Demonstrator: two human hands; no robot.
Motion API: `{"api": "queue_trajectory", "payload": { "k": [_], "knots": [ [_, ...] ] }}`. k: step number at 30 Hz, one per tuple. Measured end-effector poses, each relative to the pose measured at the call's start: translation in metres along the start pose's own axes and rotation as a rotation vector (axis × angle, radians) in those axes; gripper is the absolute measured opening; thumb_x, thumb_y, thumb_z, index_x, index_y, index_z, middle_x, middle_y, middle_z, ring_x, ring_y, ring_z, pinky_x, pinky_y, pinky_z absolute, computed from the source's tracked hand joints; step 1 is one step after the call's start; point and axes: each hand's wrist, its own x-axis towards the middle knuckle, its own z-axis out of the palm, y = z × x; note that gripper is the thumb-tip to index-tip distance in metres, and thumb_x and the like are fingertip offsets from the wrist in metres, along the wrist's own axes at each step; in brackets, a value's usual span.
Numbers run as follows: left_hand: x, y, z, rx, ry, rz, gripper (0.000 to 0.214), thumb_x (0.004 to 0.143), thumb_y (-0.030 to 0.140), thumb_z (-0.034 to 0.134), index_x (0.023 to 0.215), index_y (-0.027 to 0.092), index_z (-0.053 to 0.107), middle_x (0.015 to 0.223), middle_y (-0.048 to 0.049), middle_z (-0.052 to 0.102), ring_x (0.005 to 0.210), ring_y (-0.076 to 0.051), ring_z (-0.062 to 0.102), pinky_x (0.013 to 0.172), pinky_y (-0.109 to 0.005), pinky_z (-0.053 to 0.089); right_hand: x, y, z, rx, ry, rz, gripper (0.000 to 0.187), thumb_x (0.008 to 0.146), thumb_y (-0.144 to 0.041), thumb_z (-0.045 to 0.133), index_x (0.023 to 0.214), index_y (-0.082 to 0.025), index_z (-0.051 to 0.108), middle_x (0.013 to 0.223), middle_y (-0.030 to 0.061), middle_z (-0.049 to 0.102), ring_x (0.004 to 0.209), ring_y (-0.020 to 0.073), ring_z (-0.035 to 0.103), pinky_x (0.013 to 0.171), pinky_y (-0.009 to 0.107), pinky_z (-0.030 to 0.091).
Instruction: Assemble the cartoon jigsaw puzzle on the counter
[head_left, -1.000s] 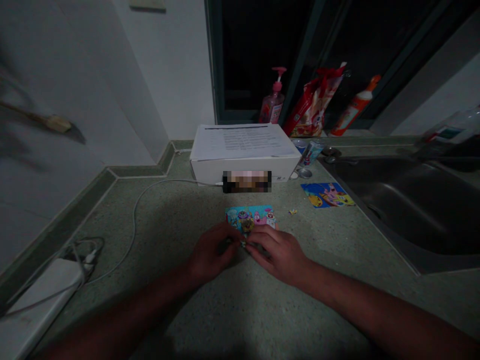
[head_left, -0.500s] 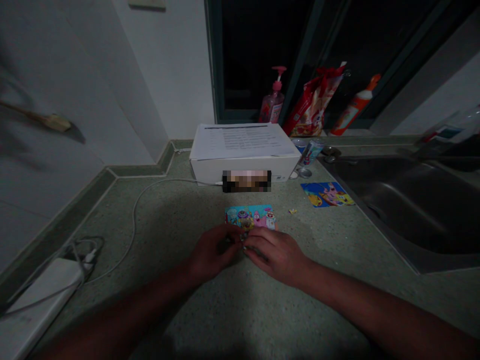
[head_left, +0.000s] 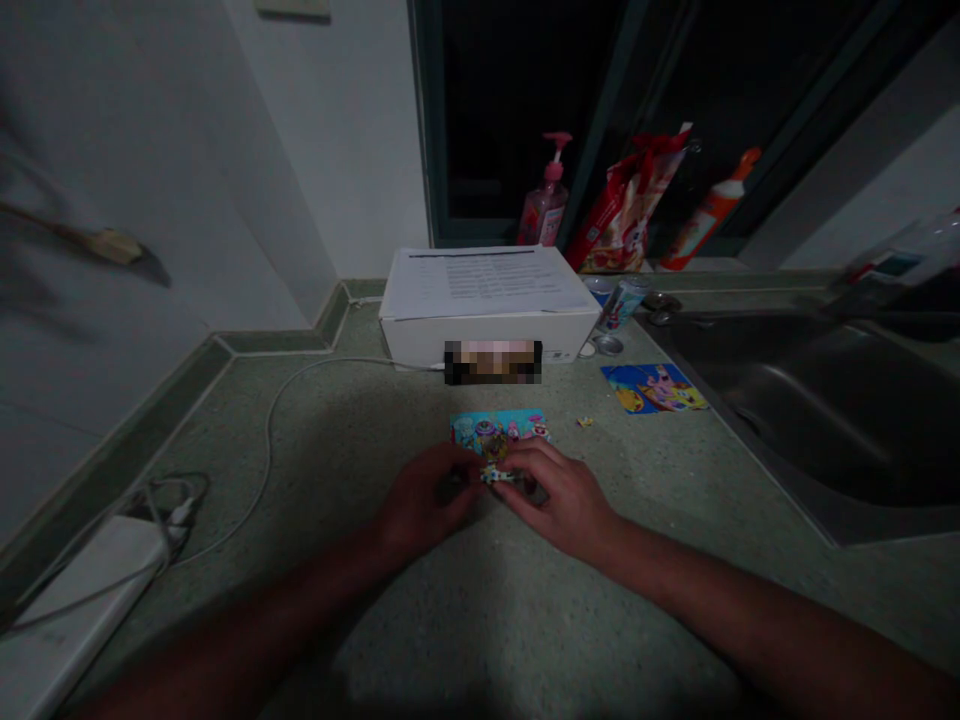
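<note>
Where left hand (head_left: 429, 497) meets right hand (head_left: 561, 495) | jigsaw piece (head_left: 495, 476) pinched between them

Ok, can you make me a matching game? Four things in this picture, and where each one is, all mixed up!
Things:
1. soap bottle
2. white box
3. colourful piece
4. cartoon picture

Places:
A. beside the sink
B. under a printed sheet
C. between the left hand and right hand
D. in front of the dark window

Pairs: 1-D, 2-B, 3-C, 4-A
</note>
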Motion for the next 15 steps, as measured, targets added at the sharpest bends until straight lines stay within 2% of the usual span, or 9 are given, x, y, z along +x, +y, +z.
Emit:
{"api": "queue_trajectory", "payload": {
  "k": [7, 15],
  "knots": [
    [0.0004, 0.0023, -0.0013, 0.034, -0.012, -0.030, 0.016, 0.087, 0.022, 0.068, 0.103, 0.022, 0.070, 0.092, -0.0034, 0.075, 0.082, -0.018, 0.070, 0.079, -0.035, 0.059, -0.0002, 0.0003, 0.0005, -0.001, -0.003, 0.006, 0.007, 0.100, -0.026, 0.066, 0.106, -0.022, 0.066, 0.105, 0.0074, 0.074, 0.087, 0.0192, 0.074, 0.066, 0.030, 0.060],
    [0.0001, -0.0005, 0.0012, 0.053, 0.015, 0.042, 0.014, 0.090, 0.024, 0.067, 0.104, 0.023, 0.071, 0.092, -0.0040, 0.074, 0.082, -0.019, 0.069, 0.077, -0.035, 0.059, -0.0011, 0.0003, 0.0002, -0.022, -0.036, 0.024, 0.007, 0.100, -0.027, 0.065, 0.105, -0.023, 0.067, 0.105, 0.0068, 0.075, 0.088, 0.0197, 0.074, 0.068, 0.031, 0.061]
  ]
}}
